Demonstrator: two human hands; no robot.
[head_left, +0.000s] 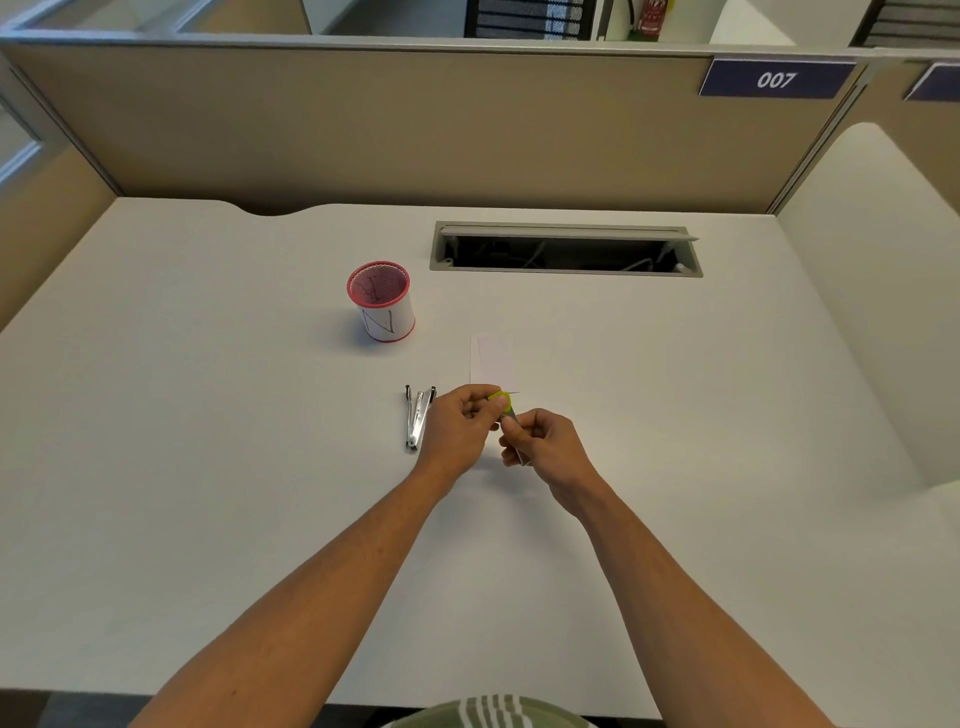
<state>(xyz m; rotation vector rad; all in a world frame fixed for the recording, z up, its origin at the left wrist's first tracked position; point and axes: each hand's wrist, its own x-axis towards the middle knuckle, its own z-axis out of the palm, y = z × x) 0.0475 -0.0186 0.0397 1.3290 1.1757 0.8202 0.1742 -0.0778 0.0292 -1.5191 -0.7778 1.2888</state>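
My left hand (460, 426) and my right hand (545, 449) meet over the middle of the white desk (208, 467). Between them they hold a small pair of scissors with a green handle (503, 401). The left fingers curl round the green loop. The right fingers pinch the metal blade end, whose tip shows below that hand. A white slip of paper (493, 358) lies flat just beyond the hands. An open silver stapler (418, 421) lies on the desk right beside my left hand.
A red mesh pen cup (382, 301) with a white paper wrap stands at the back left of the hands. An open cable tray (566, 252) is set into the desk at the back. Beige partition walls (415, 130) close the desk in.
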